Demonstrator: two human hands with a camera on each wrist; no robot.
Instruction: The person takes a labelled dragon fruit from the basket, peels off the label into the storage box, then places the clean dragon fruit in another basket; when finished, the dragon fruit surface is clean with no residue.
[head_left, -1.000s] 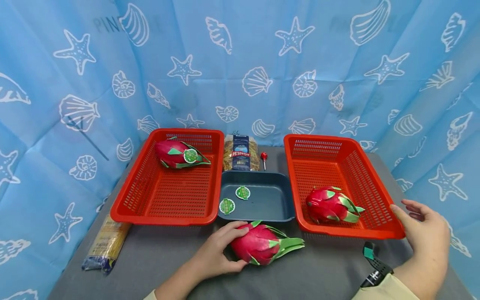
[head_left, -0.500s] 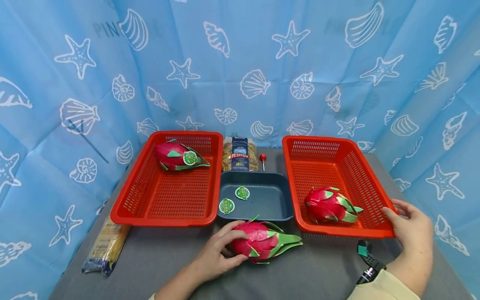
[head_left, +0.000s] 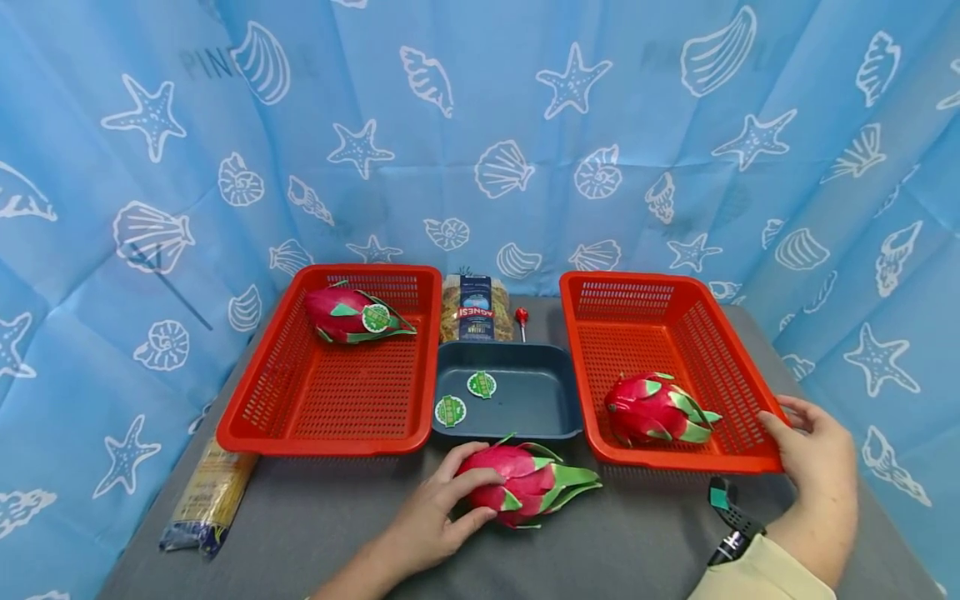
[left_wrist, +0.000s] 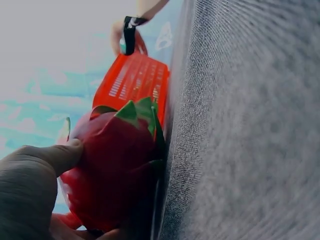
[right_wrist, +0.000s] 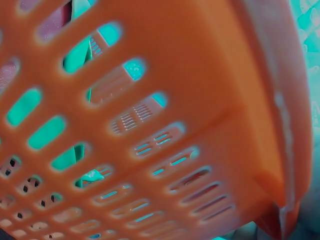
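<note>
In the head view my left hand (head_left: 438, 510) grips the rounded end of a pink dragon fruit (head_left: 528, 485) with green leaf tips, low over the grey table in front of the dark tray. The left wrist view has my thumb pressed on the side of this fruit (left_wrist: 112, 165). My right hand (head_left: 819, 462) holds the near right corner of the right red basket (head_left: 690, 460), thumb on the rim and fingers partly hidden. Inside that basket lies another dragon fruit (head_left: 660, 408). The slotted basket wall (right_wrist: 210, 85) fills the right wrist view.
A left red basket (head_left: 322, 446) contains a dragon fruit (head_left: 348, 312) with a round green sticker. Between the baskets sits a dark tray (head_left: 536, 404) with two green stickers. Behind it are a pasta bag (head_left: 476, 310) and a lollipop (head_left: 522, 317). A spaghetti pack (head_left: 206, 500) lies at left.
My right hand and the near right corner of the right basket have shifted slightly left. The left hand's dragon fruit has turned a little in its grip. The head view has drifted slightly.
</note>
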